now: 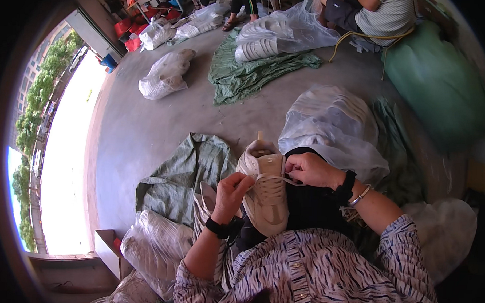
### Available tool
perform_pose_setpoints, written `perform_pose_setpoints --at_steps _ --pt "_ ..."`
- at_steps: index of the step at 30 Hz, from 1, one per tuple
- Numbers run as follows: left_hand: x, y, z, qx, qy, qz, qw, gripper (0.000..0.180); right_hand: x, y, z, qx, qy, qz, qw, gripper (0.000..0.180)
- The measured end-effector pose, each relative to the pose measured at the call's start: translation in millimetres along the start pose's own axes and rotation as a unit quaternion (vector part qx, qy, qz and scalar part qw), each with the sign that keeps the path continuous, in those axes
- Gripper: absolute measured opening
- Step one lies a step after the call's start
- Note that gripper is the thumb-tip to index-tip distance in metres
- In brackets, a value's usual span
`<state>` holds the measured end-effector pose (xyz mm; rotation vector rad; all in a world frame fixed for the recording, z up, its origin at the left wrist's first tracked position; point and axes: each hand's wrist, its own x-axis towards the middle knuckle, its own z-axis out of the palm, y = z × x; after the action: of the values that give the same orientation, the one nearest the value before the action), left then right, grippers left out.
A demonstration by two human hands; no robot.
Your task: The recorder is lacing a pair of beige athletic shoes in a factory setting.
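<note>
Zebra-striped navy-white shirt, sleeves rolled; black band each wrist; thin silver bracelet on right wrist.

Shoe (265, 192) heel behind striped blouse (313, 271)

A cream-white sneaker (266, 190) rests sole-down on the person's dark lap (310, 207), toe pointing toward the body, heel and tongue away from it. Its white laces (273, 179) run loosely across the upper. A second shoe (206, 201) lies just left of the lap, partly hidden.
</note>
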<state>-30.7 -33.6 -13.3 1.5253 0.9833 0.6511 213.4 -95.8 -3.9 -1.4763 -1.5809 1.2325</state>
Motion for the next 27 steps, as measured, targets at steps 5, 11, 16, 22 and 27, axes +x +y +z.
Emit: perform_pose_setpoints --at_steps 5,11,16,22,27 --pt "0 1 0 0.003 -0.010 -0.019 1.000 0.020 1 -1 -2 -0.015 -0.028 0.037 0.999 0.010" --pt "2 0 -2 -0.014 -0.013 -0.023 1.000 0.022 -1 -3 0 -0.018 -0.014 0.026 0.999 0.009" --pt "4 2 -2 0.012 -0.055 -0.022 0.998 0.021 -1 4 -1 -0.040 -0.004 0.009 0.999 0.008" --pt "8 15 11 0.250 0.053 0.045 0.966 0.015 -2 3 0 -0.144 0.035 -0.078 0.986 0.006" --pt "18 39 1 0.454 -0.004 0.207 0.867 0.008 3 -9 -2 -0.389 0.103 -0.308 0.862 0.012"
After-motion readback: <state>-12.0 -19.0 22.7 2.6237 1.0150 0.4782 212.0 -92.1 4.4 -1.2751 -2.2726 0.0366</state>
